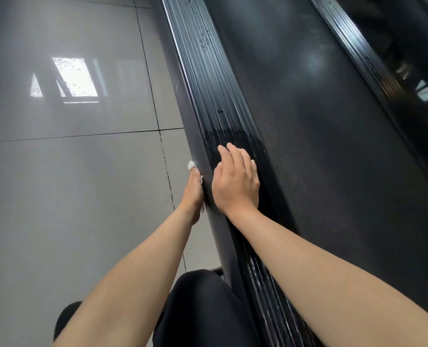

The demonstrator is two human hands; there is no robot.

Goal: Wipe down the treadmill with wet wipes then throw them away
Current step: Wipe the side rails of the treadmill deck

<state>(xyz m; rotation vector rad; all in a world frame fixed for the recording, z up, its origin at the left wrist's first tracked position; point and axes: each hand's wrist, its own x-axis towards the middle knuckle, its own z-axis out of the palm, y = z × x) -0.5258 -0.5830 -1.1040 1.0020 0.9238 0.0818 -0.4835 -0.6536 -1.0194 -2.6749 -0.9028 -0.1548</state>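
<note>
Near the middle, at seven o'clock, my left grip (194,194) lies flat, pressing the wet wipe (191,165) on the side of the treadmill (308,146). My right grip (235,181) is spread flat on the rail (208,83), which is wet here. Toward twelve o'clock it looks dry, so I think wiping and binning are left.

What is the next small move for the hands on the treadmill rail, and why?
Probably slide both hands farther up the side rail: it looks wet only around the right hand, while specks show ahead. The left hand presses a wipe on its outer face.
</note>
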